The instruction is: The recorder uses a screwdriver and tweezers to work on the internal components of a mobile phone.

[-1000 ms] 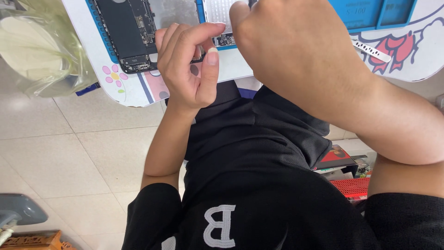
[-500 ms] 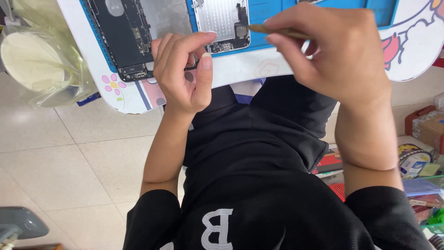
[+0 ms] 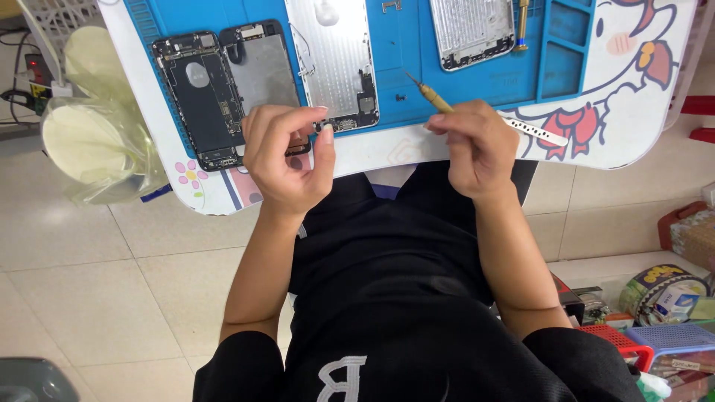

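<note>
My left hand [image 3: 287,160] hovers at the near edge of the blue work mat [image 3: 406,45], thumb and fingertips pinched together at the bottom end of a silver phone housing [image 3: 335,59]. Whether it grips a small part is hidden. My right hand [image 3: 477,145] is closed on a gold-handled screwdriver [image 3: 432,97], whose tip points up-left over the mat, just right of the housing. Silver tweezers [image 3: 540,132] stick out from under this hand to the right. An opened dark phone body [image 3: 197,97] and its grey plate [image 3: 264,71] lie left of my left hand.
The mat sits on a white lap table [image 3: 618,126] with cartoon prints, over my black-clad lap. A second silver housing [image 3: 473,30] lies far right on the mat. A clear plastic bag [image 3: 97,141] is at left; boxes and a tape roll [image 3: 655,286] clutter the floor at right.
My right hand has drawn back from over the silver housing toward the table's near edge, the screwdriver still in it. My left hand has stayed at the housing's bottom end.
</note>
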